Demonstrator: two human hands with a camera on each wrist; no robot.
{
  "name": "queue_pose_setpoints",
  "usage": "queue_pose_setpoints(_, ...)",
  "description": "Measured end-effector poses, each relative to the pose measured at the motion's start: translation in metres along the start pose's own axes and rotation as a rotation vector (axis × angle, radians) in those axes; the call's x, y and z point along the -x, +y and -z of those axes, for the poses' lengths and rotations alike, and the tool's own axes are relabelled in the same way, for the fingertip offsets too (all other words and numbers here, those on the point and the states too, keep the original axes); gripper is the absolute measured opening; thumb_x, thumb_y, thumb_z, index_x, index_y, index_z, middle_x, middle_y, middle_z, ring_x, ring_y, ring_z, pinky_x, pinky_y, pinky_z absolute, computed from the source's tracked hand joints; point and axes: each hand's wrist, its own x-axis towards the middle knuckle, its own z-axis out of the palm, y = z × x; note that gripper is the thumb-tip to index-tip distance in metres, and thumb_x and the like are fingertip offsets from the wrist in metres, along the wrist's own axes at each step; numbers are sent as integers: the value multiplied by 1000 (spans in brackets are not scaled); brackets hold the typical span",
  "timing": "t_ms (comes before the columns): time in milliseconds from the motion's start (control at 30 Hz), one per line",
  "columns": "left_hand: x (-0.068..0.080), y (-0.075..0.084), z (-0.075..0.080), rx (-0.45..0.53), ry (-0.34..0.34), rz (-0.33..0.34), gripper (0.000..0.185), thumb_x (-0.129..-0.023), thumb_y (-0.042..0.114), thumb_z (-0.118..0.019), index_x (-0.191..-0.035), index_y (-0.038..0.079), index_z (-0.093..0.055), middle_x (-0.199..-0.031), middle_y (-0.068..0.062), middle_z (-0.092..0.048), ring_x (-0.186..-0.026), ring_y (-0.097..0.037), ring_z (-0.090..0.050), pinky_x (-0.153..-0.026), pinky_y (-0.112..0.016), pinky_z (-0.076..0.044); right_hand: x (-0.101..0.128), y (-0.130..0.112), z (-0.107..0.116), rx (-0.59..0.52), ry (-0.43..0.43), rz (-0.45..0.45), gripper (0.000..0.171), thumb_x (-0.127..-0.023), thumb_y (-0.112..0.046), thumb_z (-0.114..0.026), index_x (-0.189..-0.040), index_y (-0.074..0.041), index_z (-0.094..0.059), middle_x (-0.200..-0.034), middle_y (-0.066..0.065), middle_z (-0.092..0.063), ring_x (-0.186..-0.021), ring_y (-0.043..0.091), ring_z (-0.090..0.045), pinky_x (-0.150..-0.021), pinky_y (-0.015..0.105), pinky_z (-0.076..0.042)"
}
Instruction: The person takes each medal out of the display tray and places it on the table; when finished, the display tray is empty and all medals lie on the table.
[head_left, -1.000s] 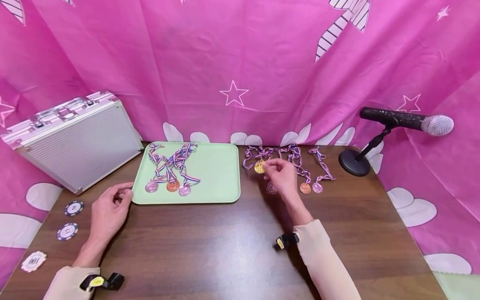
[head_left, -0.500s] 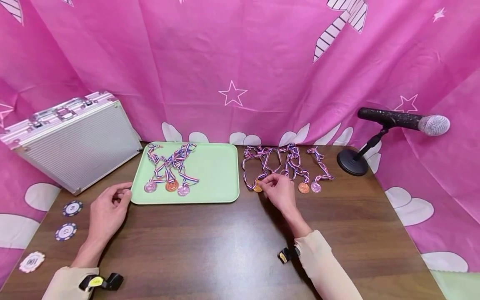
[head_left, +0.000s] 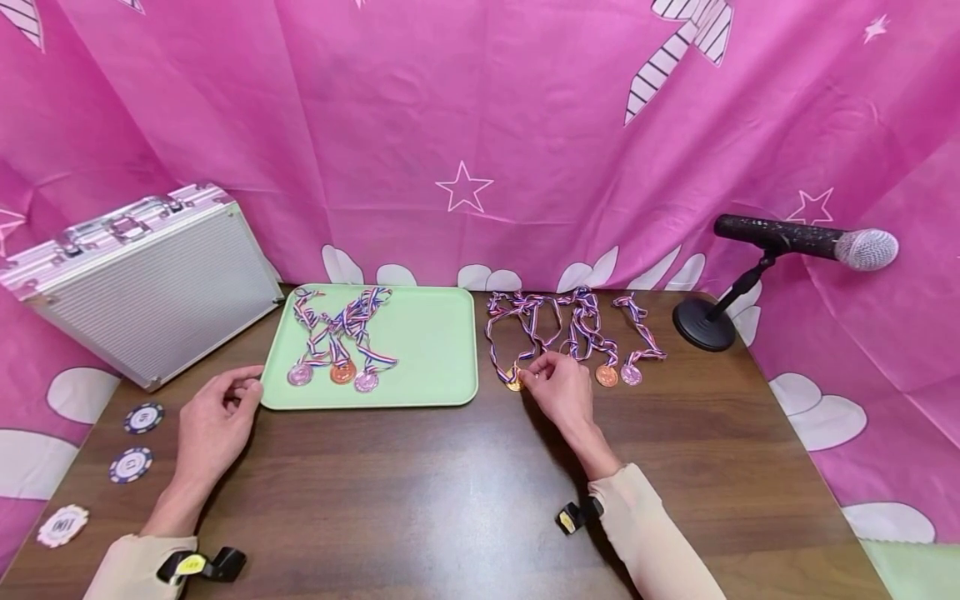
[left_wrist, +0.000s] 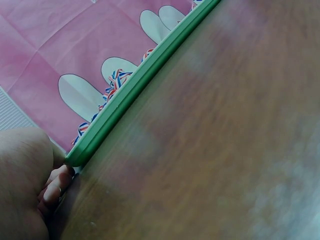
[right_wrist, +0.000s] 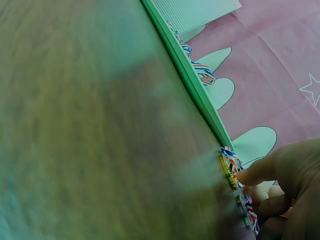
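Bright, even light fills the head view, casting soft shadows; its edges bow from nine to three o'clock. Both wrist views look smeared, perhaps by motion, the brown wooden table (left_wrist: 210, 150) blurring toward five o'clock.

**Surrounding Items on the Work Surface**

A brown wooden table (head_left: 420, 492) carries all items. A closed ribbed aluminium case (head_left: 146, 287) stands tilted at the rear left. Three poker chips (head_left: 129, 463) lie in a row along the left edge, well apart from the case. A black microphone (head_left: 806, 240) with a silver grille is mounted on a round-based stand (head_left: 703, 324) at the rear right corner. A pink curtain (head_left: 480, 125) with white stars and petal shapes forms the backdrop on all sides.
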Motion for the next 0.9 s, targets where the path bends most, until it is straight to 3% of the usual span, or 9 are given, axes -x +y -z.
queue_pose_setpoints(433, 1, 2, 1, -4, -11, 19, 30, -108, 17, -66, -132, 3, -78, -107, -13, -71, -78, 2, -49, -67, -13, -36, 0, 6, 0, -84, 28, 22, 12, -86, -34, -89, -81, -33, -78, -65, -18, -64, -58, 7, -62, -60, 35, -50)
queue_pose_setpoints(500, 1, 2, 1, -5, -9, 22, 30, -108, 17, -66, -132, 3, -78, -108, -14, -71, -78, 3, -49, -67, -13, -36, 4, -2, 5, -111, 20, 18, 12, -87, -33, -88, -81, -33, -78, -64, -18, -64, -56, 7, -61, -60, 33, -49)
queue_pose_setpoints(733, 1, 1, 1, -13, -16, 24, 30, -109, 17, -66, -132, 2, -77, -109, -15, -72, -79, 3, -48, -68, -12, -36, 29, -69, 42, -230, -6, 37, 7, -90, -12, -88, -88, -10, -81, -66, -3, -67, -56, 10, -58, -63, 32, -47)
queue_pose_setpoints(900, 1, 1, 1, -9, -17, 22, 30, -109, 17, -65, -132, 3, -77, -108, -14, -71, -79, 1, -49, -68, -13, -36, 31, -80, 39, -283, -18, 70, 7, -90, -10, -87, -91, -8, -81, -67, -1, -66, -58, 8, -57, -63, 30, -46)
